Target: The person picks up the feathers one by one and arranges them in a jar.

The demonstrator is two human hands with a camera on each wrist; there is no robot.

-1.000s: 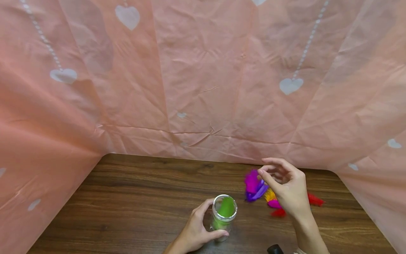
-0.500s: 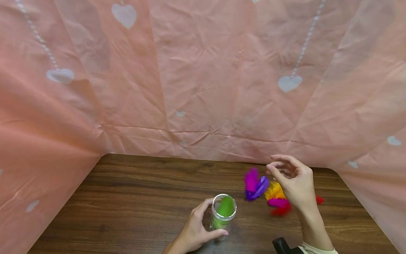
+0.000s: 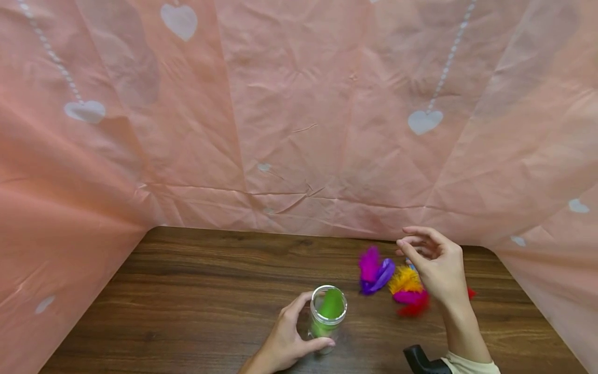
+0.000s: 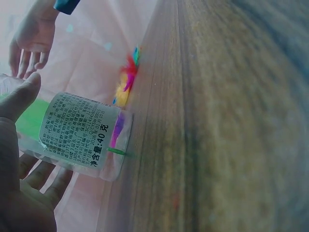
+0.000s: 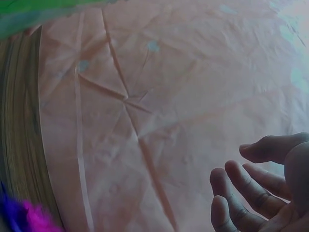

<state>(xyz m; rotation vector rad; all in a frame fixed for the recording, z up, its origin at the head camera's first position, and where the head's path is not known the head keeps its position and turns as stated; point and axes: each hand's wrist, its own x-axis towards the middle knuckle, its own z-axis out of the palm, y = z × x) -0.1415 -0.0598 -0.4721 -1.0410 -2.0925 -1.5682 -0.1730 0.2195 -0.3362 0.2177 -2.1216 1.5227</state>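
My left hand (image 3: 291, 335) grips a clear jar (image 3: 323, 330) with no lid on its mouth, thumb on one side and fingers round the other. A green feather (image 3: 332, 304) stands inside it. The left wrist view shows the jar's printed white label (image 4: 77, 128) and its base at the table. My right hand (image 3: 441, 267) hovers above the table with loosely bent fingers and nothing between them. Below and left of it lie a yellow feather (image 3: 405, 279), a red feather (image 3: 415, 307), a purple feather (image 3: 385, 274) and a magenta feather (image 3: 369, 264).
The feathers sit on a dark wooden table (image 3: 210, 291), partly hidden behind my right hand. A pink sheet (image 3: 299, 130) with white hearts closes off the back and sides. A black strap-like piece (image 3: 420, 359) sits beside my right sleeve (image 3: 469, 364).
My right hand has moved a little to the right, away from the magenta and purple feathers, uncovering more of the yellow and red ones. The left hand and jar have stayed in place.
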